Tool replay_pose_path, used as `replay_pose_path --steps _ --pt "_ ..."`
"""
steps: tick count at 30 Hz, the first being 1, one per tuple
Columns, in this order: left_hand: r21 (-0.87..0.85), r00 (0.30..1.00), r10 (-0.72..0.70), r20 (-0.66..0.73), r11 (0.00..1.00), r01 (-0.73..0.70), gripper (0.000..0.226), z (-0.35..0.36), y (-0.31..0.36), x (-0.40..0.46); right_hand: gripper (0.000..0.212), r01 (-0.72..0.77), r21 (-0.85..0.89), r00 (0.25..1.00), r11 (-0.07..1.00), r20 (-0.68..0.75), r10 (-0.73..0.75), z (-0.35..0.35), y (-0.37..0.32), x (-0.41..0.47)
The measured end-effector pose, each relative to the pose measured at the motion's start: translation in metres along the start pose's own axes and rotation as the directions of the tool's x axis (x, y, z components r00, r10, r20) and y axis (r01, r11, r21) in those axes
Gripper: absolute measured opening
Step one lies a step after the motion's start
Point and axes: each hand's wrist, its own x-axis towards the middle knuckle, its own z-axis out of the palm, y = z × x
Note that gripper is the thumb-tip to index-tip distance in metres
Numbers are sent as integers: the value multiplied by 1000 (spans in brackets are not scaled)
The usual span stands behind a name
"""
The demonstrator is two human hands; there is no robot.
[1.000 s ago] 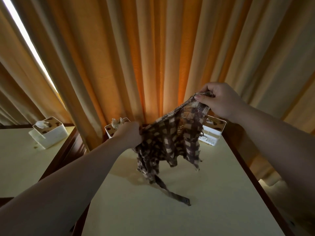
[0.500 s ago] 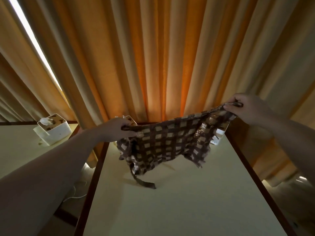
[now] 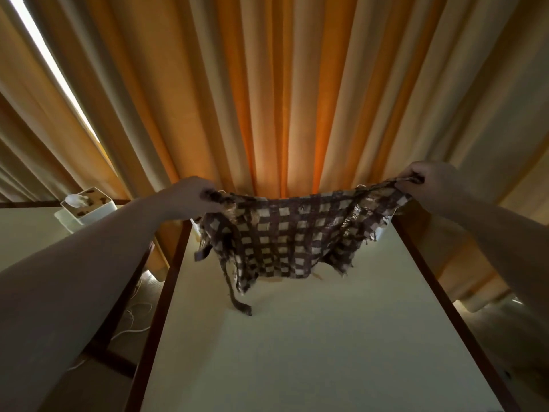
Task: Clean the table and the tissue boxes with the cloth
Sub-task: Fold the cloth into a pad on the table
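Your left hand (image 3: pixel 194 195) and right hand (image 3: pixel 427 181) each pinch a top corner of the checkered cloth (image 3: pixel 292 233), stretched wide over the table's (image 3: pixel 312 352) far edge; bare tabletop fills the lower frame.

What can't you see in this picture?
Head view:
- The tissue boxes at the table's far end are almost wholly hidden behind the cloth held by the left hand and right hand.
- The print on the side tissue box is too dim.

orange curtains (image 3: pixel 276 93), bright window gap (image 3: pixel 50 63)
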Motion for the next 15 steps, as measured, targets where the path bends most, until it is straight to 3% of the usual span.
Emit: replay_pose_path --steps 3,7,10,15 --pt "-61 978 -14 -207 998 1 20 2 2 6 5 -11 51 999 999 -46 14 5 11 1" --pt "-134 948 -33 -315 991 -10 19 7 9 -1 10 -4 155 998 988 -59 14 4 16 -5" --pt "-174 968 -49 -247 985 6 20 25 6 -14 8 -13 153 1000 988 -5 14 8 20 -20" --pt "-176 995 -52 86 982 66 19 94 -9 -40 10 -54 83 964 995 264 30 46 30 -71"
